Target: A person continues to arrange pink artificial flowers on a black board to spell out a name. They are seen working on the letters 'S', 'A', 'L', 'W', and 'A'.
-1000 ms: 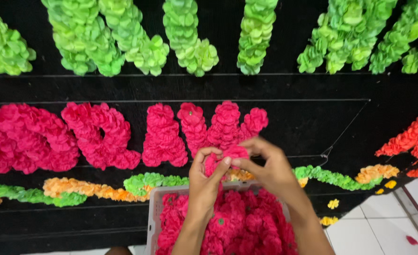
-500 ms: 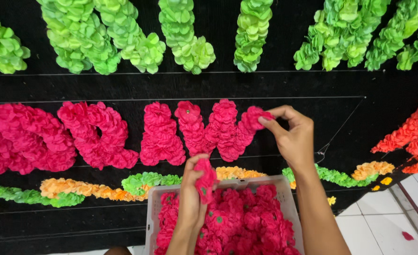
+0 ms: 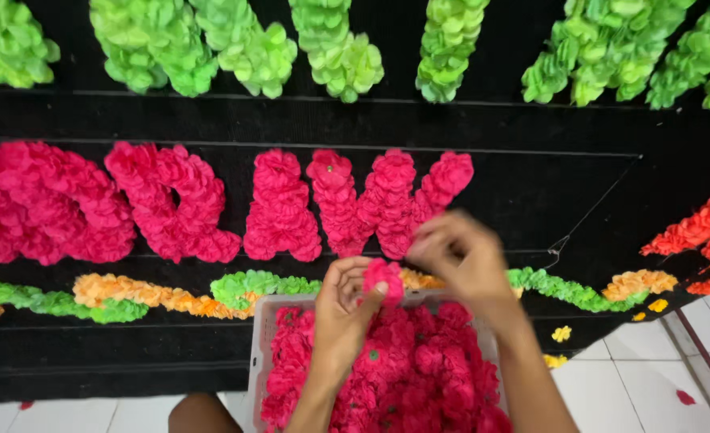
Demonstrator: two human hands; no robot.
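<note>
My left hand (image 3: 343,309) holds up a pink paper flower (image 3: 384,279) above a grey plastic basket (image 3: 260,353) filled with more pink paper flowers (image 3: 403,377). My right hand (image 3: 461,258) is blurred beside that flower, fingers curled toward it, just below the pink flower shapes (image 3: 387,200) fixed on the black cloth board (image 3: 531,184). Whether the right hand pinches the flower or anything else cannot be made out.
Green flower columns (image 3: 339,56) hang along the board's top. More pink shapes (image 3: 90,200) lie to the left, orange-red ones (image 3: 707,232) at the right edge. A green and orange garland (image 3: 171,293) runs under the pink row. White floor tiles (image 3: 643,369) show at lower right.
My right hand came down from the rightmost pink shape on the board toward my left hand. My left hand lifted a pink flower a little higher above the basket.
</note>
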